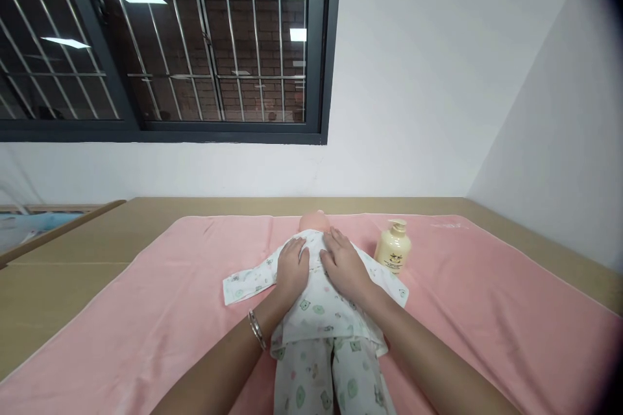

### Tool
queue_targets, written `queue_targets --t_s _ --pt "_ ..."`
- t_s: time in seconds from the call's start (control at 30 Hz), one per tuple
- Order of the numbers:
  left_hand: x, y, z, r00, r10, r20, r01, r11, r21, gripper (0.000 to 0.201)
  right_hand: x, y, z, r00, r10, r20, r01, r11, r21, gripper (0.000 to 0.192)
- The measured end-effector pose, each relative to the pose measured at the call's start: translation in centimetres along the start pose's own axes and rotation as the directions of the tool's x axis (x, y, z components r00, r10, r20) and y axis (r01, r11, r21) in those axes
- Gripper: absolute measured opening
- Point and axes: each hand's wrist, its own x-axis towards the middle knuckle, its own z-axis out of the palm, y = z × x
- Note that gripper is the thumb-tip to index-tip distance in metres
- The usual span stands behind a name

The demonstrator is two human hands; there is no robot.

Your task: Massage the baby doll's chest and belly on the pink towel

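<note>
The left hand (pixel 293 267) and right hand (pixel 344 267) lay flat, fingers extended, on the doll's (pixel 314 221) shirt (pixel 315 301). I saw a bottle (pixel 393 248) right of the right hand.

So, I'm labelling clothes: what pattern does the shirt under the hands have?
The shirt is white with small scattered prints, some green; see the head view.

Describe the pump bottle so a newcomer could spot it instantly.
On the pink sheet, find the right hand, resting on the white printed top. To its right, beside the sleeve, stands the pale yellow pump bottle, set apart from sheet and top by its upright shape and dark print.
</note>
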Motion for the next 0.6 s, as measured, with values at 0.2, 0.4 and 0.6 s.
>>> queue_targets --t_s 0.2,0.4,0.6 --pt "-0.1 0.1 -0.1 1.000 -0.004 0.008 0.004 1.000 0.000 0.039 -0.6 -0.4 1.3 0.998 -0.024 -0.054 0.022 0.999 -0.023 0.054" --pt "-0.1 0.0 0.1 0.999 0.028 -0.032 -0.029 0.999 -0.016 0.041 -0.9 -0.6 1.9 0.998 0.048 0.038 -0.047 0.999 -0.011 0.050" --pt "-0.1 0.1 0.0 0.999 0.039 -0.036 -0.040 0.999 -0.024 0.041 -1.0 -1.1 1.7 0.998 0.037 -0.042 -0.038 0.999 -0.027 0.052"
